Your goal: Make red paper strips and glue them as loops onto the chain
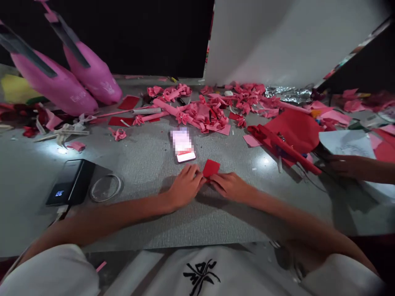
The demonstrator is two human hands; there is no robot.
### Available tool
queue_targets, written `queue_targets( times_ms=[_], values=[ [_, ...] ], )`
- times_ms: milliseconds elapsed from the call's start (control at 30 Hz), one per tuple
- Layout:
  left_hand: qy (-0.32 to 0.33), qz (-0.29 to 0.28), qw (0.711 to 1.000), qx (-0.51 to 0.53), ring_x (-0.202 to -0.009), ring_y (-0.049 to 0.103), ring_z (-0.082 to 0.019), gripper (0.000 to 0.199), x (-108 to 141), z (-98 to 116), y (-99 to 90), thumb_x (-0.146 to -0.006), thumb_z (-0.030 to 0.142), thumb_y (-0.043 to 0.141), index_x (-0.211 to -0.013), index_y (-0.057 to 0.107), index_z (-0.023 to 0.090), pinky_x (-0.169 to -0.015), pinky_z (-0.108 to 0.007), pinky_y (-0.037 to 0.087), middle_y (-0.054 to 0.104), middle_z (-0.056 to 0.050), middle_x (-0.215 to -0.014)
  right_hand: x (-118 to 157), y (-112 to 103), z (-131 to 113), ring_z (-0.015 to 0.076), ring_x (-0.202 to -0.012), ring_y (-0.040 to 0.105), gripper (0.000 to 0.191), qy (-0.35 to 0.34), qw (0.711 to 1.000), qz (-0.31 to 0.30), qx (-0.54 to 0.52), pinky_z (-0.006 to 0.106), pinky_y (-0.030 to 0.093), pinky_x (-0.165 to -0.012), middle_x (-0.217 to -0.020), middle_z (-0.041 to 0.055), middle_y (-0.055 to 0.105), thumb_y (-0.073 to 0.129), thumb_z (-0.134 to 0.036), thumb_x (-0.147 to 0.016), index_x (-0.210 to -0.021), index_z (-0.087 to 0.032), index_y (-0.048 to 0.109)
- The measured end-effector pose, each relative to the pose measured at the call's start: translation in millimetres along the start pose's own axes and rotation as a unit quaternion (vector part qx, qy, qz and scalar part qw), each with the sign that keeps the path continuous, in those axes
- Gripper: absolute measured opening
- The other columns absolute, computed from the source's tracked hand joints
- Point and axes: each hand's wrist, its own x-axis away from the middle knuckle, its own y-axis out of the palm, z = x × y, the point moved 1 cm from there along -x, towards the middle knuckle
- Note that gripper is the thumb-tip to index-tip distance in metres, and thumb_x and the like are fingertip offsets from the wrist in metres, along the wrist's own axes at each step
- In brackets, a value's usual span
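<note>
A small red piece of paper is pinched by its lower edge just above the grey table. My left hand is closed on its left corner, the fingertips pressed together. From the other side my right hand grips the lower right edge between thumb and fingers. The two hands almost meet below the paper, and the part between the fingertips is hidden. Just beyond my left hand lies a phone with its screen lit.
Pink folded paper flowers heap along the back. On the left are a power bank, a coiled white cable and pink clubs. Red wrapping lies to the right, beside another person's hand.
</note>
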Motion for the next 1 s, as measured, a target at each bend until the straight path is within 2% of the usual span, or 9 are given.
queue_targets(
  times_ms=[100, 167, 267, 367, 467, 567, 767, 900, 1000],
  values=[
    [0.018, -0.066, 0.997, -0.023, -0.102, 0.064, -0.026, 0.039, 0, -10, 7.3, -0.113, 0.029, 0.033, -0.101, 0.067, 0.013, -0.094, -0.042, 0.055, 0.067, -0.011, -0.100, 9, -35, 46, 0.0267, -0.115, 0.066, 0.043, 0.121, 0.988, 0.088, 0.041, 0.043, 0.049, -0.098, -0.123, 0.0190, 0.071, 0.034, -0.038, -0.111, -0.134, -0.013, 0.062],
    [0.010, -0.079, 0.997, -0.017, -0.100, 0.066, -0.024, 0.038, 0, -16, 11.2, -0.113, 0.028, 0.033, -0.104, 0.066, 0.013, -0.093, -0.040, 0.055, 0.068, -0.010, -0.098, 28, -67, 98, 0.0378, -0.131, 0.057, 0.058, 0.289, 0.937, 0.143, 0.132, 0.057, 0.042, -0.104, -0.133, 0.0296, 0.064, 0.034, -0.050, -0.108, -0.139, -0.007, 0.060],
    [-0.002, -0.078, 0.997, 0.008, -0.099, 0.067, -0.024, 0.040, -1, -20, 14.2, -0.113, 0.029, 0.030, -0.105, 0.066, 0.014, -0.093, -0.041, 0.054, 0.070, -0.010, -0.097, 70, -102, 173, 0.0527, -0.136, 0.048, 0.097, 0.553, 0.793, 0.183, 0.179, 0.071, 0.033, -0.096, -0.137, 0.0505, 0.047, 0.034, -0.076, -0.098, -0.147, 0.007, 0.051],
    [-0.012, -0.083, 0.996, 0.023, -0.098, 0.068, -0.025, 0.044, -2, -18, 14.6, -0.114, 0.030, 0.026, -0.103, 0.066, 0.014, -0.091, -0.042, 0.054, 0.071, -0.011, -0.096, 99, -110, 210, 0.0478, -0.113, 0.065, 0.100, 0.611, 0.778, 0.105, 0.104, 0.062, 0.040, -0.084, -0.113, 0.0503, 0.060, 0.033, -0.081, -0.095, -0.136, 0.004, 0.064],
    [-0.002, -0.096, 0.995, 0.010, -0.096, 0.068, -0.026, 0.047, -4, -18, 12.1, -0.114, 0.030, 0.025, -0.104, 0.067, 0.012, -0.088, -0.041, 0.054, 0.071, -0.012, -0.095, 101, -98, 203, 0.0474, -0.105, 0.068, 0.096, 0.612, 0.785, 0.046, 0.089, 0.059, 0.043, -0.083, -0.113, 0.0433, 0.064, 0.033, -0.079, -0.097, -0.139, 0.003, 0.060],
    [0.047, -0.073, 0.996, 0.002, -0.102, 0.068, -0.025, 0.039, -11, -20, 5.8, -0.113, 0.025, 0.031, -0.107, 0.067, 0.011, -0.096, -0.042, 0.052, 0.071, -0.013, -0.102, 81, -79, 171, 0.0539, -0.110, 0.065, 0.096, 0.625, 0.772, -0.009, 0.117, 0.063, 0.044, -0.087, -0.120, 0.0441, 0.062, 0.036, -0.075, -0.098, -0.147, 0.008, 0.047],
    [0.209, -0.004, 0.968, -0.139, -0.126, 0.061, -0.026, 0.025, -51, -16, -8.2, -0.106, 0.013, 0.045, -0.116, 0.068, 0.012, -0.116, -0.043, 0.039, 0.068, -0.013, -0.128, 45, -59, 108, 0.0470, -0.116, 0.066, 0.088, 0.494, 0.854, -0.065, 0.149, 0.046, 0.049, -0.085, -0.128, 0.0438, 0.059, 0.052, -0.046, -0.104, -0.156, 0.014, 0.015],
    [0.187, -0.034, 0.955, -0.230, -0.099, 0.070, -0.023, 0.028, -66, -18, -14.9, -0.102, 0.007, 0.044, -0.110, 0.070, 0.012, -0.117, -0.046, 0.037, 0.073, -0.010, -0.104, 43, -56, 93, 0.0444, -0.111, 0.070, 0.088, 0.474, 0.862, -0.068, 0.167, 0.043, 0.052, -0.081, -0.118, 0.0381, 0.066, 0.056, -0.037, -0.103, -0.158, 0.012, 0.009],
    [0.168, -0.033, 0.952, -0.254, -0.098, 0.069, -0.025, 0.028, -63, -26, -19.5, -0.100, 0.005, 0.045, -0.109, 0.070, 0.014, -0.116, -0.050, 0.037, 0.073, -0.010, -0.102, 45, -54, 91, 0.0435, -0.109, 0.070, 0.086, 0.453, 0.872, -0.063, 0.174, 0.045, 0.054, -0.082, -0.116, 0.0361, 0.068, 0.057, -0.031, -0.101, -0.158, 0.012, 0.011]
  ],
)
